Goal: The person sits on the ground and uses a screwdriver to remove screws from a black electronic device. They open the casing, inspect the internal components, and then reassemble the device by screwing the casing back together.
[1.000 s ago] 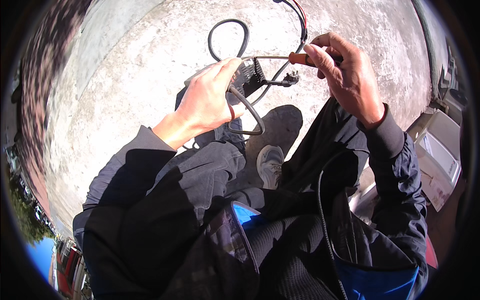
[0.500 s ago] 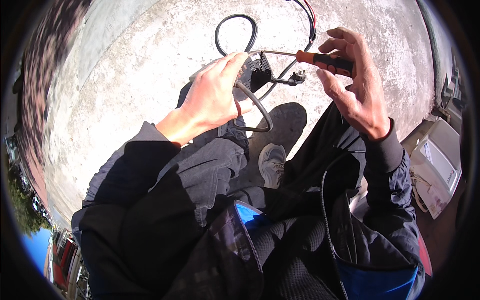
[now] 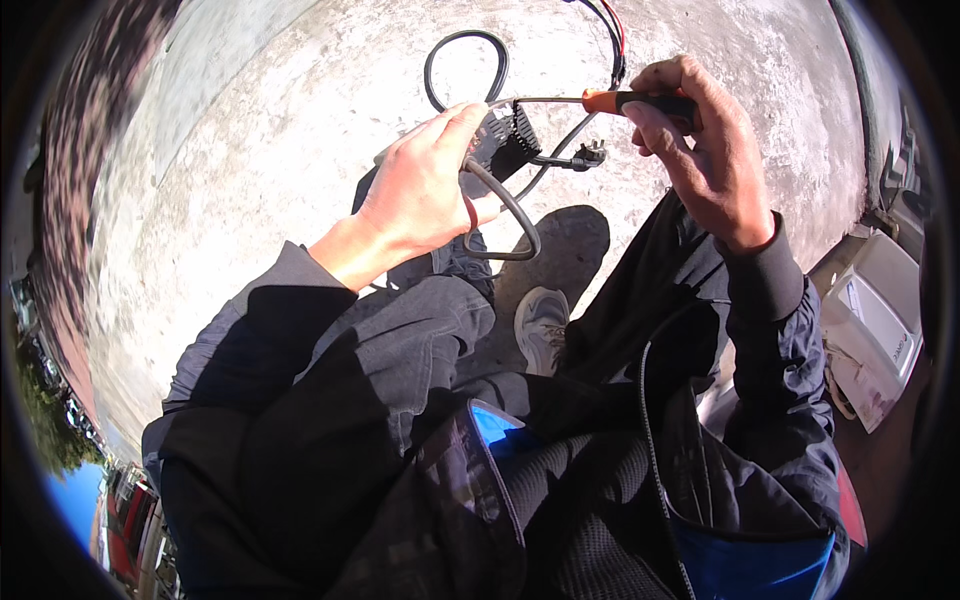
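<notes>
My left hand [image 3: 415, 185] is closed around a dark device with a ribbed, finned side [image 3: 515, 135], held above my left knee. Much of the device is hidden behind my fingers. From it a thick grey cable [image 3: 530, 225] bends down in a loop beside my palm. My right hand [image 3: 715, 155] grips a screwdriver [image 3: 635, 103] by its orange and black handle. Its thin shaft points left, toward the device's upper edge by my left fingertips. Whether the tip sits on a screw is hidden. Just beyond, a black mains plug [image 3: 588, 156] hangs or lies on its lead.
A black cable loop [image 3: 467, 35] lies on the sunlit concrete ground [image 3: 280, 150]. Farther right are black and red wires [image 3: 618, 40]. My shoe [image 3: 543, 325] rests below the hands. At the right stands a white plastic container [image 3: 880, 300] beside a dark kerb edge.
My right fingers, looser and more spread before, have closed round the screwdriver handle. The screwdriver has shifted slightly left and up. My left hand keeps its hold, with the finned device tilted a little.
</notes>
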